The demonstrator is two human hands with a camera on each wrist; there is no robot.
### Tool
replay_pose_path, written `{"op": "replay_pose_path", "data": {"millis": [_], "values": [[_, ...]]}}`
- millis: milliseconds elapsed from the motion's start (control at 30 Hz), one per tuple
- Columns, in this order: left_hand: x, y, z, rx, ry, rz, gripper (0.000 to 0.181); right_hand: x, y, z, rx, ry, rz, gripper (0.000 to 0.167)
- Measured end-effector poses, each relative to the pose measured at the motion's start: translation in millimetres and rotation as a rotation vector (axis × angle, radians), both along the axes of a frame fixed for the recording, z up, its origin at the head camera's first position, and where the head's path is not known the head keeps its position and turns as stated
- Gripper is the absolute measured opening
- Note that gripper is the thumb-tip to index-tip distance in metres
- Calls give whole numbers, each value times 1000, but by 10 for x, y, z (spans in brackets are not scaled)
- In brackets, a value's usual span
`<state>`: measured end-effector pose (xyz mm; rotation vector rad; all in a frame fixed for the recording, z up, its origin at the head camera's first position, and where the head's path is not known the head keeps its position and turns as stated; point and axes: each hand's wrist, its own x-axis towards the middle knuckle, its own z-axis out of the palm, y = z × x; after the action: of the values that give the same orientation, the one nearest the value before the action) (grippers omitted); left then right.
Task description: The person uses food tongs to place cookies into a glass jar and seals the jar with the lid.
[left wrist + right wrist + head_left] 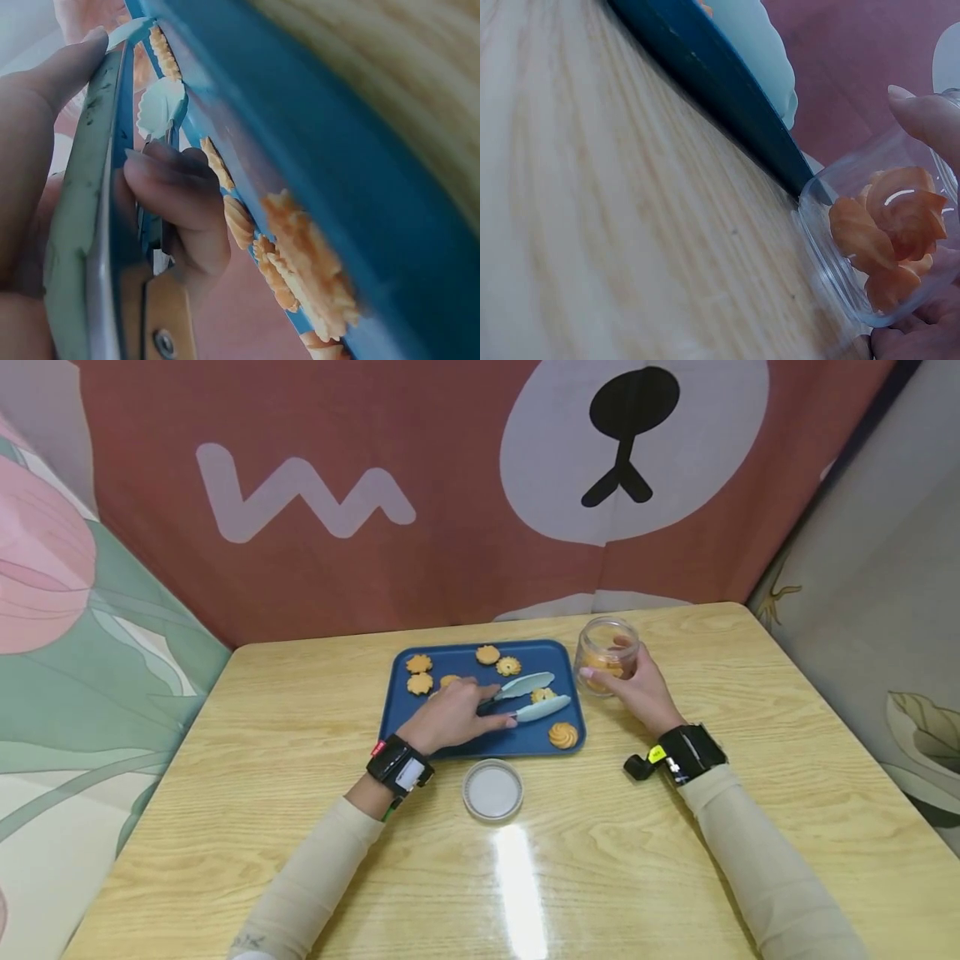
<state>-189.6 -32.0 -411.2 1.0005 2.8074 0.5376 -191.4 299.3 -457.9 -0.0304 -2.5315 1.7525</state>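
Note:
My left hand grips a pair of tongs over the blue tray. The pale green tips of the tongs stand apart, one on each side of a flower-shaped cookie. In the left wrist view the thumb lies along one arm of the tongs and curled fingers hold the other. Beside the tray's right edge my right hand grips a clear jar, which stands upright and uncovered on the table. Several cookies lie inside the jar, as the right wrist view shows.
More cookies lie on the tray: a swirled one at the near right corner, a pair at the back and others at the left, partly hidden by my left hand. A round lid lies on the wooden table in front of the tray.

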Motion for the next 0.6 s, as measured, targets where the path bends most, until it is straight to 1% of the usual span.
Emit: {"op": "replay_pose_path", "data": {"millis": [167,367,467,600], "values": [[28,-21,11,-13,10,-9,72,0,0,0,-4,4,2,99],[64,-31,31,-41,83,-48,64,-1,-1,-3,3,5,1,99],[82,-35,46,-47,112,-56,62,6,0,0,6,7,-2,99],[98,-42,64,-43,120,-57,61,11,-5,0,12,6,-3,99]]}}
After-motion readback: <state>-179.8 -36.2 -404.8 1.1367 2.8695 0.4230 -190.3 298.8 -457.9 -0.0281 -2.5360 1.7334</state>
